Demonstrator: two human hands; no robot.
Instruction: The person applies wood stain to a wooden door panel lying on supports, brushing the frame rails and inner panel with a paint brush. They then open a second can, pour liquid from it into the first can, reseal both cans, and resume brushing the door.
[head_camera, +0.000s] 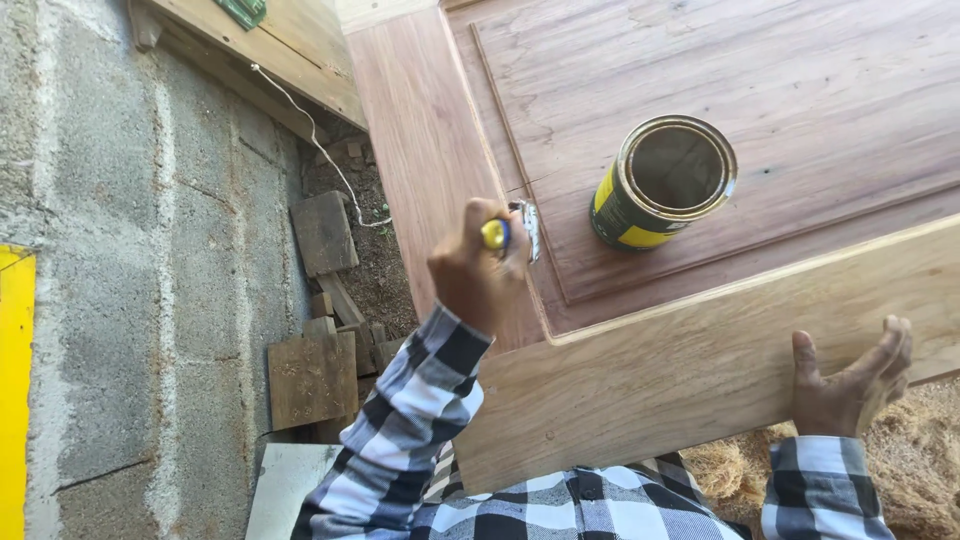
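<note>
Black-and-white checked flannel shirt, long sleeves reaching both wrists; the left hand (478, 275) and right hand (850, 385) are bare, ungloved.

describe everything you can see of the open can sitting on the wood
The can is a round metal tin with its lid off, its mouth tipped toward the camera in this view. The rim looks golden and the inner wall dull grey-brown; what it holds cannot be made out. Its side carries a yellow and dark label. It stands upright on the dark reddish wooden panel, near a raised moulding edge. Neither hand touches it; the left hand, gripping a yellow-handled tool, is nearest.
</note>
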